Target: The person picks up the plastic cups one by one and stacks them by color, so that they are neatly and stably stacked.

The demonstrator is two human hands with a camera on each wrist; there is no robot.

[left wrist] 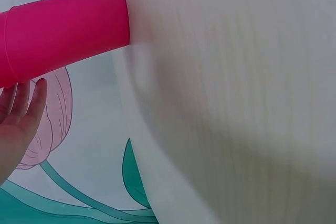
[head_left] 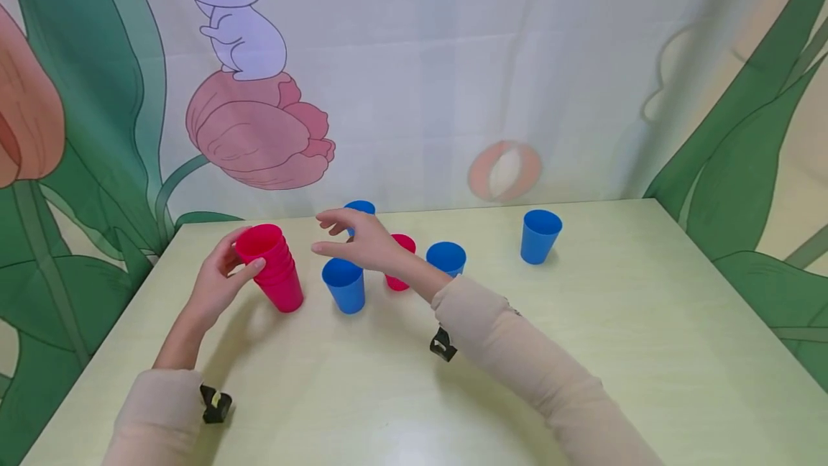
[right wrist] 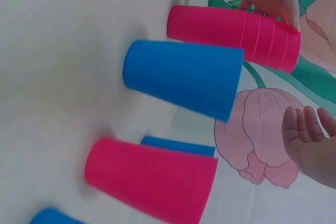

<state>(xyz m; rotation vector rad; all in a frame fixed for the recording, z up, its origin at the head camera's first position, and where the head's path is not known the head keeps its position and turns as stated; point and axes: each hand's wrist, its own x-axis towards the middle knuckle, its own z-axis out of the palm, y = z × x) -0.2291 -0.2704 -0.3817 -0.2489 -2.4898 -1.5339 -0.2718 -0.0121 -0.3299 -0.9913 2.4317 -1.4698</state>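
My left hand holds a nested stack of pinkish-red plastic cups near its top, thumb on the near side. The stack leans slightly, mouth up, at the left of the table; its lower part also shows in the left wrist view. My right hand hangs in the air with fingers extended and nothing in them. In the head view it overlaps a single red cup and a blue cup at the back. Just below it stands another blue cup, right of the stack.
One more blue cup stands beside the red one, partly behind my right forearm. Farther right, a blue cup stands alone near the back edge. A printed curtain hangs behind the pale table.
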